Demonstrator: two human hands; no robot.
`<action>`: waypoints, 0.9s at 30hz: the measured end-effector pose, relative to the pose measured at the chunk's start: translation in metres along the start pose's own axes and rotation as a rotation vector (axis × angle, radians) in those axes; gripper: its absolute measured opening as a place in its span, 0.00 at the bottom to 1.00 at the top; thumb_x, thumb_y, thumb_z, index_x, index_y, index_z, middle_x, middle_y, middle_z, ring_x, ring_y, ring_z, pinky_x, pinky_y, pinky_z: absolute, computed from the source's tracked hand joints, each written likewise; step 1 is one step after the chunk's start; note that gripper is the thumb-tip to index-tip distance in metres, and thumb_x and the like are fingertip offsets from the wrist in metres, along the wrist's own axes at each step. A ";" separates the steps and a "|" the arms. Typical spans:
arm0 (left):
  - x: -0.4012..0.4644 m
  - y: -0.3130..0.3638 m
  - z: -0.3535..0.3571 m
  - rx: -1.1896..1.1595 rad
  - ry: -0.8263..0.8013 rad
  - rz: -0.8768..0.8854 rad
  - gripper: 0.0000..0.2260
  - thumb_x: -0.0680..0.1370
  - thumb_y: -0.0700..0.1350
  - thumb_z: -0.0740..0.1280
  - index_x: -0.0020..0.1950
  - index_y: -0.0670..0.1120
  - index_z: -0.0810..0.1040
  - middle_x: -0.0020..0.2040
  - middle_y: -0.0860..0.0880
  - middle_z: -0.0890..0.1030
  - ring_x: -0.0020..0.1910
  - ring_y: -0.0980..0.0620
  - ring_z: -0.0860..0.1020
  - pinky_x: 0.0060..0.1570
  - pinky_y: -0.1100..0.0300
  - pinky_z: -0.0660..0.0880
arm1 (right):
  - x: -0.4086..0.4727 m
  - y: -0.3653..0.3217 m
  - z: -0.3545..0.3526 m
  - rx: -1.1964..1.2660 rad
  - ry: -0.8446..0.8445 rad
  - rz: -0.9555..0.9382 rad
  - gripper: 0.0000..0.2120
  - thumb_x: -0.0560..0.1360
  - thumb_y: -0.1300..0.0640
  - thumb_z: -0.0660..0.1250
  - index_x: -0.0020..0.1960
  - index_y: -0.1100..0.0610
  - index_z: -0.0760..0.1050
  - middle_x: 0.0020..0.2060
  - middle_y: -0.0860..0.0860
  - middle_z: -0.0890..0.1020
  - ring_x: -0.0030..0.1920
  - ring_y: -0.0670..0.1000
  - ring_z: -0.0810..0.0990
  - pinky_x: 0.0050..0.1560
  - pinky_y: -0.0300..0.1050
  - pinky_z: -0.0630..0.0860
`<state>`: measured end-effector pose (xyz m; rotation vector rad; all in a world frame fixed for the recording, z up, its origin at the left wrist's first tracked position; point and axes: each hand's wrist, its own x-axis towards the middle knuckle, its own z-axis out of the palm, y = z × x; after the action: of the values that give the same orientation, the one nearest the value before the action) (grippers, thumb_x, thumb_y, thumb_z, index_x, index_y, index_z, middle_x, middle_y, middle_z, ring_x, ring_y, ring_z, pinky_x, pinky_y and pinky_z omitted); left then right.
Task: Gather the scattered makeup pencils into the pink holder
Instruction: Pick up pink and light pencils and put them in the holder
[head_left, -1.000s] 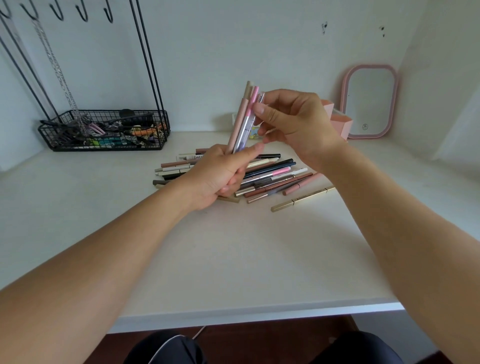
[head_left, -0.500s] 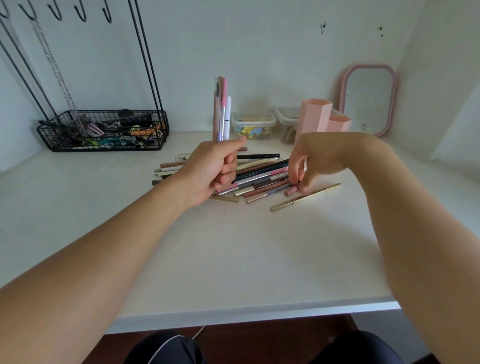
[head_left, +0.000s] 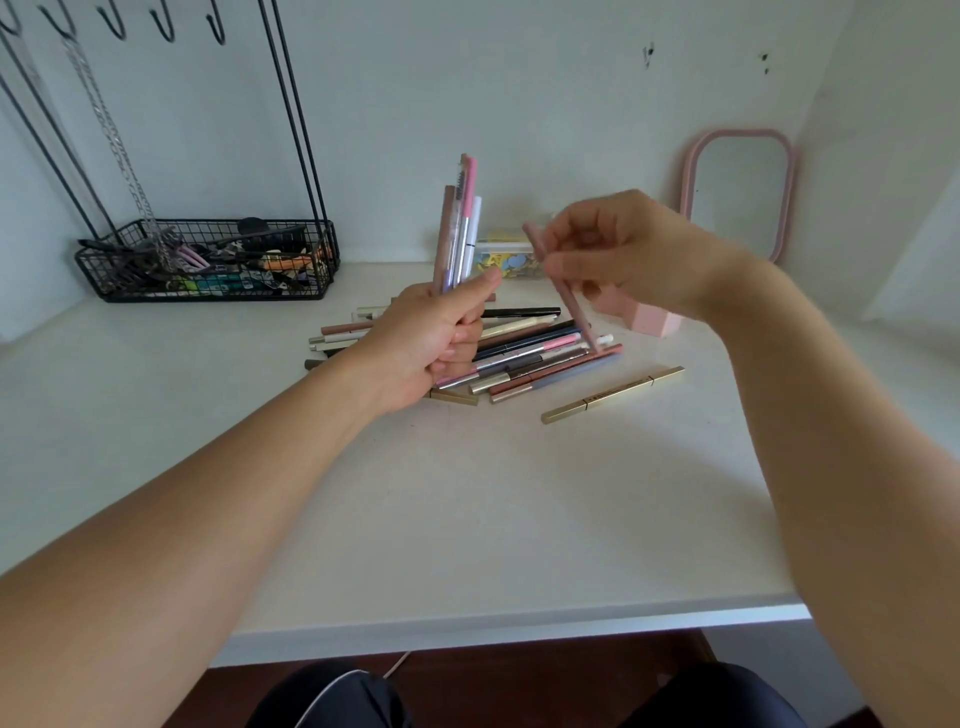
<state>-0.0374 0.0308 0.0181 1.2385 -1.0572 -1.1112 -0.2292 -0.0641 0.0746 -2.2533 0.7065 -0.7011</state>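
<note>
the left hand (head_left: 436, 343) was clamped round a small upright bundle of makeup pencils (head_left: 460, 228), standing above the table (head_left: 467, 509) just as it had half a second before, so the bundle had neither grown nor been put down. beneath and behind that hand the scattered pile of pencils (head_left: 530, 353) lay fanned across the table, still many in number. to the right of the pile, the right hand (head_left: 628, 254) had changed most: half a second earlier it was down among the pencils, fingers on one near the pile's edge, and now it was raised, pinching a dusty pink pencil (head_left: 563, 293) that slanted down with its lower tip just above the pile. a gold pencil (head_left: 613, 394) lay alone, a little apart at the near right. the pink holder (head_left: 652, 319) stood behind the right wrist, mostly hidden, and whether it held any pencils could not be told. judging from this, one more pencil had been picked and would likely join the bundle; the task looked early, since most pencils remained on the table.
</note>
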 end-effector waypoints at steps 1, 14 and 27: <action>-0.001 0.000 0.000 -0.002 -0.009 0.003 0.20 0.79 0.54 0.69 0.33 0.48 0.67 0.24 0.53 0.62 0.21 0.56 0.58 0.20 0.65 0.55 | 0.001 -0.002 0.004 0.144 0.020 -0.026 0.06 0.78 0.64 0.68 0.54 0.66 0.78 0.37 0.53 0.81 0.33 0.46 0.78 0.38 0.38 0.77; -0.005 -0.001 0.005 0.105 -0.083 0.011 0.17 0.69 0.54 0.75 0.37 0.45 0.72 0.26 0.52 0.62 0.23 0.55 0.57 0.23 0.63 0.53 | 0.010 -0.010 0.047 0.689 0.144 -0.063 0.05 0.78 0.65 0.67 0.53 0.65 0.75 0.40 0.61 0.80 0.36 0.51 0.80 0.40 0.41 0.81; -0.004 -0.002 0.007 0.127 -0.031 0.025 0.20 0.78 0.52 0.70 0.32 0.47 0.67 0.23 0.51 0.62 0.21 0.53 0.59 0.22 0.64 0.54 | 0.011 -0.007 0.053 0.498 0.211 -0.080 0.05 0.73 0.66 0.74 0.46 0.64 0.79 0.34 0.54 0.83 0.32 0.49 0.80 0.36 0.40 0.79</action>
<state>-0.0449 0.0338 0.0166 1.3079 -1.1788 -1.0599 -0.1852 -0.0439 0.0493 -1.7744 0.4728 -1.0383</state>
